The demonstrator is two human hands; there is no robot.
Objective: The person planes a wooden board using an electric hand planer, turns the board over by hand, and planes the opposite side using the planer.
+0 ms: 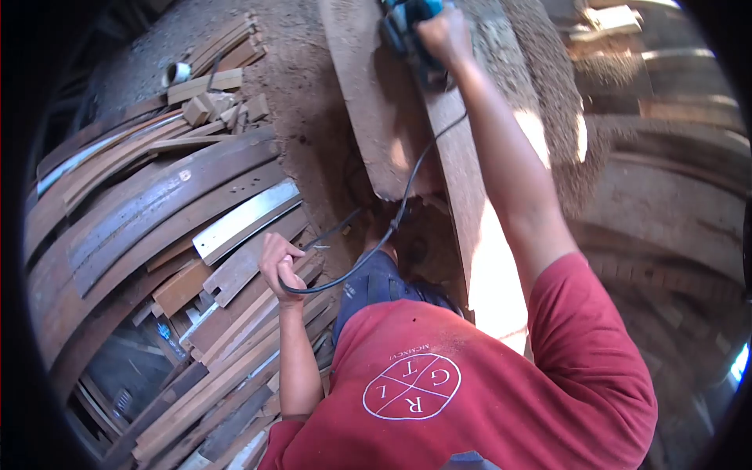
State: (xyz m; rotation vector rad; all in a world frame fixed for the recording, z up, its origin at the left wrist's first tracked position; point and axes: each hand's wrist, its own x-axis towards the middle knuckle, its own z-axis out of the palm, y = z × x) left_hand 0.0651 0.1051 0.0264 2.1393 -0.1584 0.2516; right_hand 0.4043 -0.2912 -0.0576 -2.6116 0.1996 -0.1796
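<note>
At the top of the head view, my right hand (445,37) is closed round the handle of a teal-and-black electric planer (398,33). The planer sits on the far part of a long wooden plank (464,196), and its underside is hidden. A black power cord (410,182) runs from the planer's rear back towards my body. My left hand (282,265), low and to the left, is closed on a loop of this cord, holding it off to the side of the plank. Beside the plank lies another wide board (362,102), dusted with shavings.
Stacked timber offcuts (227,172) fill the left side, with a tape roll (177,74) lying among them. Heaped sawdust (548,70) lies right of the plank. More large boards (674,188) are at the far right. Bright sunlight falls on the plank's near end.
</note>
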